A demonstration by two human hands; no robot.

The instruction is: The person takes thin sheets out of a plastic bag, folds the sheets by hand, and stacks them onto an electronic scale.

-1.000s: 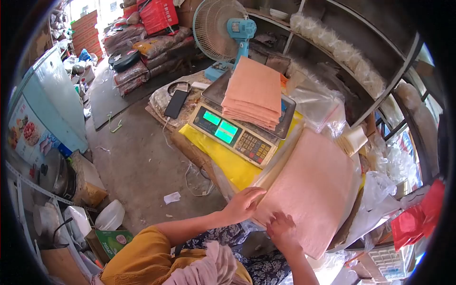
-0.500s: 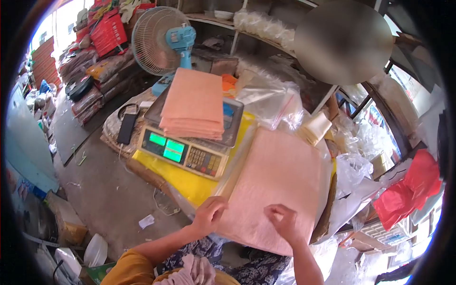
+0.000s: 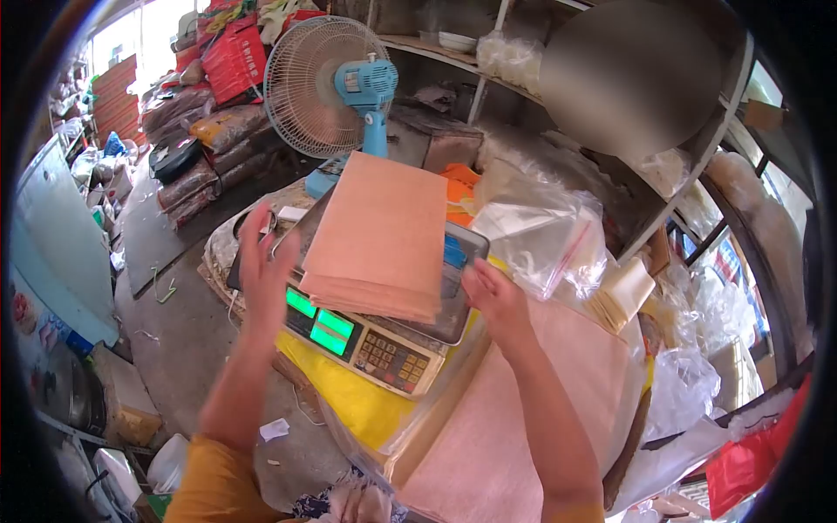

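A stack of folded pinkish sheets (image 3: 379, 231) lies on the metal tray of a digital scale (image 3: 349, 340) with lit green displays. My left hand (image 3: 264, 266) is raised beside the stack's left edge, blurred, with its fingers apart and nothing in it. On the other side, my right hand (image 3: 490, 292) hangs near the tray's right edge, its fingers bent together; whatever they may hold is hidden. A larger pile of flat pink sheets (image 3: 523, 418) rests below my right forearm, next to yellow material (image 3: 349, 401) under the scale.
Behind the scale stands a blue fan (image 3: 331, 87). Clear plastic bags (image 3: 540, 231) and a folded cream bundle (image 3: 623, 292) lie to the right. Shelves (image 3: 427, 50) run along the back. A red bag (image 3: 741, 471) is at lower right, and a white scrap (image 3: 274, 429) is on the floor.
Both hands have moved up from the large pile of sheets to either side of the folded stack on the scale. The view has also shifted.
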